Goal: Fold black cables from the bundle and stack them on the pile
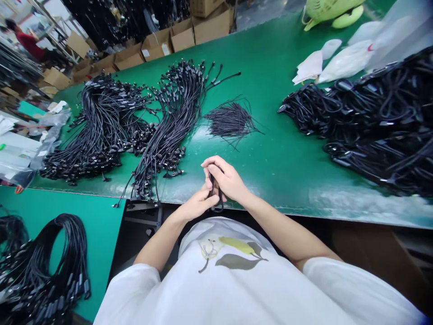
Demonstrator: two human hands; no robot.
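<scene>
Close to my body, at the table's near edge, both hands are closed around one looped black cable (219,206). My left hand (200,202) grips it from below, with the thumb across the loop. From above, my right hand (226,177) pinches the upper end, its fingers bent over. The cable's ends are hidden in my fingers. Just beyond my hands lies a pile of thin black ties (232,119). To their left a bundle of black cables (179,106) is spread, with connectors at both ends.
Another cable heap (101,117) lies farther left on the green table (267,58). Coiled black cables (372,113) fill the right side, near white plastic bags (348,61). A lower table (104,225) at left holds more cables (67,253). Cardboard boxes (182,36) line the far edge. A person (29,43) sits far left.
</scene>
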